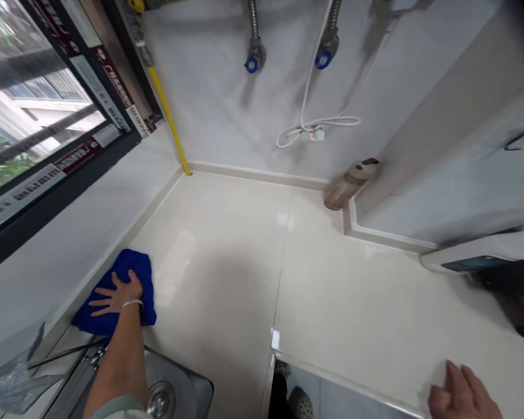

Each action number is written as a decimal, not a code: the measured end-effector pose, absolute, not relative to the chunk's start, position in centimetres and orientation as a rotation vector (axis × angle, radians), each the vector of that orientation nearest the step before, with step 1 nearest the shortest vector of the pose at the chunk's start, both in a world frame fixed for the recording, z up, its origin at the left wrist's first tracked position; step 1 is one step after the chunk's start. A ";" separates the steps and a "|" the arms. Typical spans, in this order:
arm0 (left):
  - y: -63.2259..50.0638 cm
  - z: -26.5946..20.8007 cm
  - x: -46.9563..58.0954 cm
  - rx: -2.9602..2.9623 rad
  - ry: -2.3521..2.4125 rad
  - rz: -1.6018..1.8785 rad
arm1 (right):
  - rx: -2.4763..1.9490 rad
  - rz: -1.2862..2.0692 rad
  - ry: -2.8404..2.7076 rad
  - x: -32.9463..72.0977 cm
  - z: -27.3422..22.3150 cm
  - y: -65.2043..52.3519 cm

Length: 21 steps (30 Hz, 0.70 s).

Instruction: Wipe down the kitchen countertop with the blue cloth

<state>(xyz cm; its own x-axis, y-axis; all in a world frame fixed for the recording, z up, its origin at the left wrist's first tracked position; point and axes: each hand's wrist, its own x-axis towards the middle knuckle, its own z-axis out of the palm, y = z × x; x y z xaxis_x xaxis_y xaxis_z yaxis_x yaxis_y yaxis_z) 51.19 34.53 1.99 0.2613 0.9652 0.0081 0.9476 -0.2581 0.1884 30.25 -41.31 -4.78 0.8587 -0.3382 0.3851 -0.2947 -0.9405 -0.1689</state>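
Observation:
My left hand (pixel 119 295), a bangle at its wrist, lies flat with fingers spread on a blue cloth (pixel 142 273). Beneath it, the cloth is spread over the counter corner against the window-side wall, just behind the sink. At the lower right, my right hand (pixel 463 396) is at the front of the pale counter (pixel 332 291), partly cut off by the frame. Its fingers are curled in and no object shows in them.
A steel sink (pixel 187 378) and crumpled clear plastic (pixel 17 378) are at the lower left. A brown bottle (pixel 349 183) stands by the wall corner. A white appliance (pixel 484 250) is at right. Above the counter are a yellow pipe (pixel 168 113), valves (pixel 252 63) and a bundled cable (pixel 317 128).

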 end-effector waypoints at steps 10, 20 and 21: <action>31.6 0.9 51.9 2.585 1.595 0.182 | -2.895 -0.552 0.611 30.8 -3.4 -40.1; 17.3 3.0 57.5 2.779 1.161 0.109 | -2.845 -0.623 0.670 31.1 -3.5 -39.4; 15.6 3.0 58.0 2.809 1.110 0.105 | -2.840 -0.635 0.661 31.1 -3.4 -39.3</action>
